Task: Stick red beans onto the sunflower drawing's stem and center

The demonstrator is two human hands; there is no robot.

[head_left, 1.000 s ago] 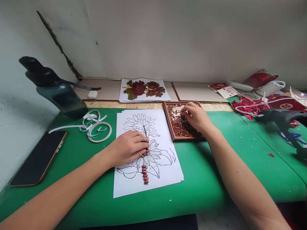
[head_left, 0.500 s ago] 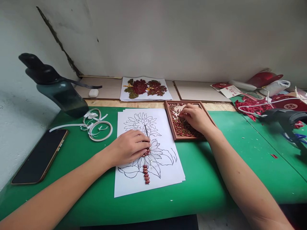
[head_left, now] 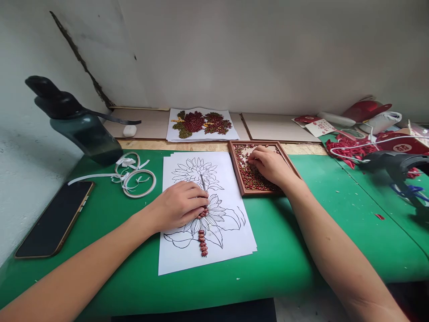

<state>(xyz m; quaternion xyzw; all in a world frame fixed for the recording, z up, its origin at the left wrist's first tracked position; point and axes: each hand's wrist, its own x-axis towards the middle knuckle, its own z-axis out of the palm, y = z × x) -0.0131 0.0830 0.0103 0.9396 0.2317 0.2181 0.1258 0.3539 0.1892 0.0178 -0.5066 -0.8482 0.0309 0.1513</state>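
A printed sunflower drawing (head_left: 234, 246) on white sheets lies in front of me. My left hand (head_left: 182, 203) rests on it, open and palm down, its fingertips by the mottled beans (head_left: 203, 212) in the lower flower's centre. More mottled beans form a row, the stem (head_left: 203, 243), below that flower. My right hand (head_left: 268, 164) is over a brown wooden frame tray (head_left: 236, 167) of small red and green beans (head_left: 256, 181). Its thumb and fingers are pinched together among them; anything between the fingertips is too small to make out.
Behind the drawing lies a bean-covered picture (head_left: 203, 124). To the left are a dark bottle (head_left: 85, 129), a phone (head_left: 55, 219), white rings (head_left: 140, 183) and a white case (head_left: 129, 130). Red paper shreds (head_left: 348, 150) and a black stand (head_left: 398, 163) sit to the right.
The right hand has shifted slightly within the tray, its fingers still together. My left hand stays on the drawing. The whole view has moved a little.
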